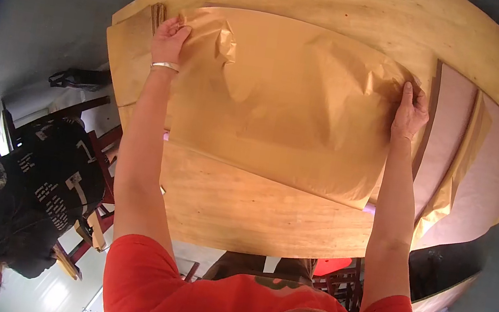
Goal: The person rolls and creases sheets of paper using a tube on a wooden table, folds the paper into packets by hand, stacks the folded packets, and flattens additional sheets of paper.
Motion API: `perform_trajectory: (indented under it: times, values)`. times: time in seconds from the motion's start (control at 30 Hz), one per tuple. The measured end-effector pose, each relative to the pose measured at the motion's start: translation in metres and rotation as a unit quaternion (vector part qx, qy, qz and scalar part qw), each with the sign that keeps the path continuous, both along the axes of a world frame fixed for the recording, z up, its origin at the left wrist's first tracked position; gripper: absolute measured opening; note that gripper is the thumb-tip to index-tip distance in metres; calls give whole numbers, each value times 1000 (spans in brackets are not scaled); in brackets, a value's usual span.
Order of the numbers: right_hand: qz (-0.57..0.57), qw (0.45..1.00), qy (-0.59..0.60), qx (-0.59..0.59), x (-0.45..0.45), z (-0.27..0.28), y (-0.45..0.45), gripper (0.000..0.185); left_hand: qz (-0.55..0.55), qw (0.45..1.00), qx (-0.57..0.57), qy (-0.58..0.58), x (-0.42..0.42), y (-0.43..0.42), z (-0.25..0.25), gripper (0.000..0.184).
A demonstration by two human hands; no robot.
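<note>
A large, thin golden sheet (pixel 283 103) with a slight sheen spreads across the wooden table (pixel 234 218). My left hand (pixel 171 41) pinches its far left corner between thumb and fingers, and a silver-coloured bracelet circles that wrist. At the far right corner my right hand (pixel 411 112) grips the edge, thumb on top. Creases run inward from both held corners, while the middle lies smoother. Small pinkish bits peek out beneath the sheet's near edge.
To the right lie pinkish sheets (pixel 482 171) with a folded golden strip (pixel 455 180) between them. A brown bundle (pixel 158 16) lies at the far left. Another person in a dark printed top (pixel 47 171) is at the left, beside dark red chair frames (pixel 97 159).
</note>
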State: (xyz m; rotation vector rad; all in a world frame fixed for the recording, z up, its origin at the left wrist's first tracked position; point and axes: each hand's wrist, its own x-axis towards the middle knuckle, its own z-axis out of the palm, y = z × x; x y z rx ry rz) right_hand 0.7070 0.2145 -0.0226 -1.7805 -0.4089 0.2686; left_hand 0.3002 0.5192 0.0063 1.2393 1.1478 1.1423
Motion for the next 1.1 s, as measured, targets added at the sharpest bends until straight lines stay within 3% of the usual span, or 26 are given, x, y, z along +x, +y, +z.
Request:
perform_trajectory:
  times: [0.07, 0.17, 0.4, 0.47, 0.57, 0.67, 0.77, 0.87, 1.1]
  values:
    - [3, 1000, 13, 3, 0, 2, 0, 17, -11, 992, -114, 49, -1, 6, 8, 21]
    - [3, 1000, 12, 8, 2, 0, -1, 17, -41, 983, -177, 39, -8, 20, 1, 19]
    - [-7, 1000, 0, 17, -2, 5, 2, 13, -27, 977, -203, 56, 4, 17, 10, 17]
    - [-4, 1000, -18, 0, 0, 2, 0, 14, 16, 976, -188, 108, 8, 17, 11, 19]
    - [-6, 1000, 7, 20, -3, 7, 2, 16, -7, 983, -176, 59, 2, 21, 2, 26]
    - [-2, 1000, 7, 16, 0, 4, 0, 15, 24, 980, -177, 86, 6, 14, 14, 27]
    - [-7, 999, 45, 26, 0, 9, 0, 14, -30, 983, -169, 63, -10, 26, -2, 21]
    - [-13, 996, 81, 23, -1, 13, 0, 12, -24, 970, -226, 88, -6, 24, 2, 21]
    - [9, 989, 137, 47, 13, 10, -8, 10, -53, 970, -213, 105, -16, 34, -22, 24]
